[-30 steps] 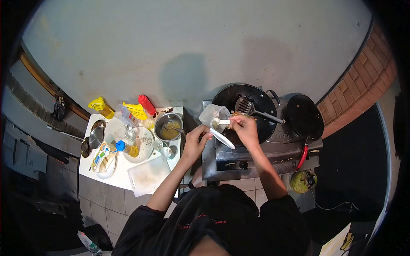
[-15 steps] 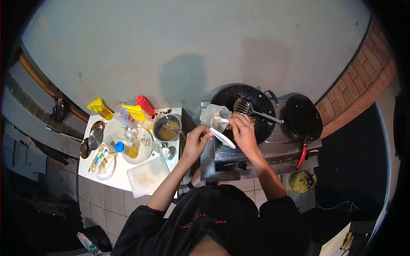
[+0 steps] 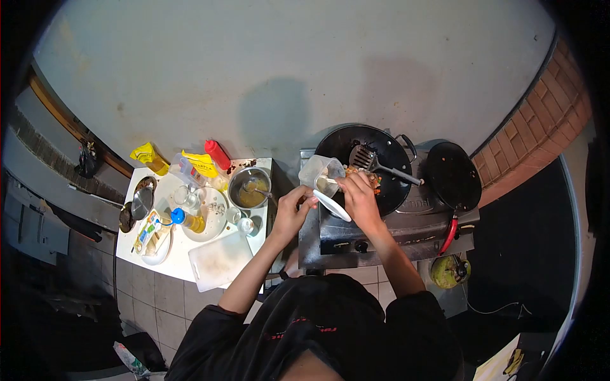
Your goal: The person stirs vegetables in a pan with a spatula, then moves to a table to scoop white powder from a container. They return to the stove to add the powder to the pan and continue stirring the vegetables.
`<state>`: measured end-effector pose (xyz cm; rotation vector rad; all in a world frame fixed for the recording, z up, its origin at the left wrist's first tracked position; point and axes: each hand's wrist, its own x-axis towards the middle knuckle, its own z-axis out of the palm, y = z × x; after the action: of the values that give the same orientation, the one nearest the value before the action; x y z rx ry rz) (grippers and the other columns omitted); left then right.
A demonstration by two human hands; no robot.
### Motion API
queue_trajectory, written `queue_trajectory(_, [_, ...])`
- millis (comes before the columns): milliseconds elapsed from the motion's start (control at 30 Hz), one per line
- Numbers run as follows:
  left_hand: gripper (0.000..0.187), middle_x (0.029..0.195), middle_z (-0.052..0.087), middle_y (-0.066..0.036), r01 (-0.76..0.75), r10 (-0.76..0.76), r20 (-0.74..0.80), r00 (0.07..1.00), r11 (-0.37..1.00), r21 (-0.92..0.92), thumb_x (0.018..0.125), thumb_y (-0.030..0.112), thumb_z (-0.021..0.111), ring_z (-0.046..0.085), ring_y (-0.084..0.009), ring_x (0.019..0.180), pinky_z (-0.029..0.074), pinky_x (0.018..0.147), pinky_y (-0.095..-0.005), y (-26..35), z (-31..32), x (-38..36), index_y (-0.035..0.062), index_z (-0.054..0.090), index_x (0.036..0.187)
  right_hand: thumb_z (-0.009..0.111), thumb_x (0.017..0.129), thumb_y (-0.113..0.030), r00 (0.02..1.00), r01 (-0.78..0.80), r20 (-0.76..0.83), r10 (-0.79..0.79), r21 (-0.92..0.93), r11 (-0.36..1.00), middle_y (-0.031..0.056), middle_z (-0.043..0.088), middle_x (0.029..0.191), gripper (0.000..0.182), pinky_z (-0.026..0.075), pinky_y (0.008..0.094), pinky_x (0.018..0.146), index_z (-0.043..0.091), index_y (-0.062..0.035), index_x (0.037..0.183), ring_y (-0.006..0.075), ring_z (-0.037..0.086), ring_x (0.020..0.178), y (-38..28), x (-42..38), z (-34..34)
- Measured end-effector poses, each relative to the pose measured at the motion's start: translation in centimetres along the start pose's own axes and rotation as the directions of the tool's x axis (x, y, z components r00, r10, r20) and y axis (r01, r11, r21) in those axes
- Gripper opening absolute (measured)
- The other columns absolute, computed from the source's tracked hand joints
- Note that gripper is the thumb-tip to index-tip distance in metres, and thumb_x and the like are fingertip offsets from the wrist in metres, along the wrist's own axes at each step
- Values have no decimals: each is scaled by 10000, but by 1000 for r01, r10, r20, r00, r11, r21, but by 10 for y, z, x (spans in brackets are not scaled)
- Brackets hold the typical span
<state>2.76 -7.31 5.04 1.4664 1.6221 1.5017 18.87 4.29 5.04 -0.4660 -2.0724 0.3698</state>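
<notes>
By the left edge of the black wok [image 3: 395, 152], we see a clear tub [image 3: 312, 169] held up in the air. Our left hand [image 3: 291, 213] pinches the white lid [image 3: 332, 206] close to the tub's rim; we cannot tell which fingers hold the tub itself. Our right hand [image 3: 361, 198] pinches a small white spoon [image 3: 330, 181], with its far end in the tub.

We think the tub could tip and drop too much on the food [image 3: 370, 181] if our left fingers slip. The spoon might spill if it bumps the rim. The lid could fall if our pinch gets loose, and our right hand might get burned if the wok is hot.

The tub looks cloudy and see-through, with some pale stuff inside, too blurry to name.
</notes>
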Motion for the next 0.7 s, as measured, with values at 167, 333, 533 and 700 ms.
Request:
queue_trajectory(167, [100, 772, 636, -57, -2, 2, -6, 1000, 1000, 2, 908, 48, 629, 611, -75, 714, 465, 634, -235, -5, 0, 1, -40, 582, 915, 573, 822, 66, 998, -44, 41, 44, 2, 999, 160, 552, 847, 142, 443, 416, 749, 640, 16, 936, 344, 532, 833, -3, 1, -2])
queue_trajectory(333, [124, 818, 647, -132, 17, -17, -11, 1000, 999, 29, 886, 28, 652, 657, -154, 690, 501, 631, -288, -3, -2, -1, -66, 576, 914, 549, 842, 55, 996, -86, 11, 86, 13, 996, 169, 557, 850, 123, 455, 424, 768, 636, 26, 925, 358, 537, 855, -2, 4, 0])
queue_trajectory(533, [125, 829, 648, -130, -7, 6, -31, 1000, 1000, -9, 893, 29, 648, 659, -149, 697, 506, 637, -287, -11, -5, 1, -68, 572, 914, 619, 882, 11, 838, -541, 74, 540, 240, 806, 76, 642, 748, 91, 460, 297, 653, 674, 18, 955, 158, 601, 689, 1, 4, 0])
queue_trajectory(700, [116, 828, 652, -115, 61, -62, -38, 997, 998, -17, 904, 31, 637, 654, -137, 703, 509, 645, -277, -18, -14, 1, -65, 576, 928, 636, 915, -30, 736, -618, 129, 665, 529, 582, 34, 678, 812, 96, 465, 207, 723, 686, 17, 981, 72, 615, 764, 31, -5, -9])
